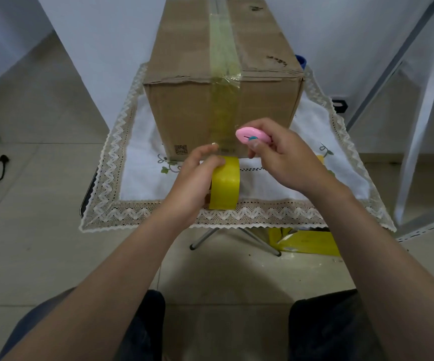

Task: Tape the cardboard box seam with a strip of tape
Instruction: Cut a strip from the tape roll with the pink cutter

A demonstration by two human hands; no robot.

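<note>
Lace-edged cloth covers the small worktop, where the cardboard box stands with yellowish tape along its top seam and down the near face. Left hand grips the yellow tape roll just before the box; right hand pinches a pink cutter. Yellow packaging lies on the tiled floor beneath.
</note>
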